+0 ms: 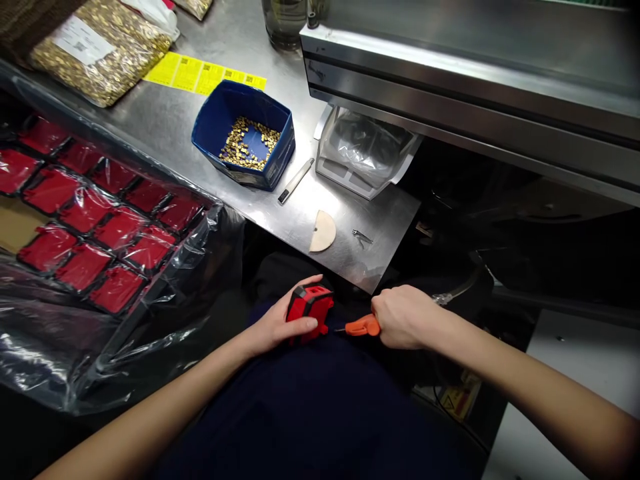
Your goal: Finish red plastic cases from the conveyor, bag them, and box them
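The left hand [280,323] had its grip clamped on one boxy red-and-black plastic case [304,312]; the right hand [407,317] clamped one orange-handled tool [363,326] near the case. Beyond, one metal table [347,263] carried one beige half-disc [325,232] and one blue plastic bin [284,150].

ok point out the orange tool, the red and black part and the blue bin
Orange tool [364,325]: head view, on its orange body.
Red and black part [313,309]: head view, on its red side.
Blue bin [246,105]: head view, on its inner wall.
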{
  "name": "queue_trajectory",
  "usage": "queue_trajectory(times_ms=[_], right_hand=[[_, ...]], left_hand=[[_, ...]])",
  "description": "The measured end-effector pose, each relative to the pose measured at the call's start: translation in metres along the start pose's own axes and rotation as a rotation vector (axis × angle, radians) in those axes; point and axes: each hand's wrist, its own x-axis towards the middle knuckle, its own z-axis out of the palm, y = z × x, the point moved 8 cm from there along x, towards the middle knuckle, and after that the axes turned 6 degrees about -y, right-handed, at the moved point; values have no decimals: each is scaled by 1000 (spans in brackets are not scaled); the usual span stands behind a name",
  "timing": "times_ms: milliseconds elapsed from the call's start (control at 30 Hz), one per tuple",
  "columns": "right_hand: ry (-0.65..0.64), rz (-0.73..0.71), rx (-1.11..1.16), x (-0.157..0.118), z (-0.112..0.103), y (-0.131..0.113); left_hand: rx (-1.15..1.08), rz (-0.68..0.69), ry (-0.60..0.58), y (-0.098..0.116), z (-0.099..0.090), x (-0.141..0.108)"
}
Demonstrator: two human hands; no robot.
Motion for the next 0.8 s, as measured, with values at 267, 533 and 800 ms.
queue_trajectory(times_ms=[267,533,800], right_hand=[[-15,62,39,-32,-34,41],[45,30,43,-37,-34,50],[548,247,-177,1,-1,184]], left_hand=[[1254,24,-337,47,50,10],[793,-13,-267,45,20,20],[-628,-119,126,-3,-10,14]])
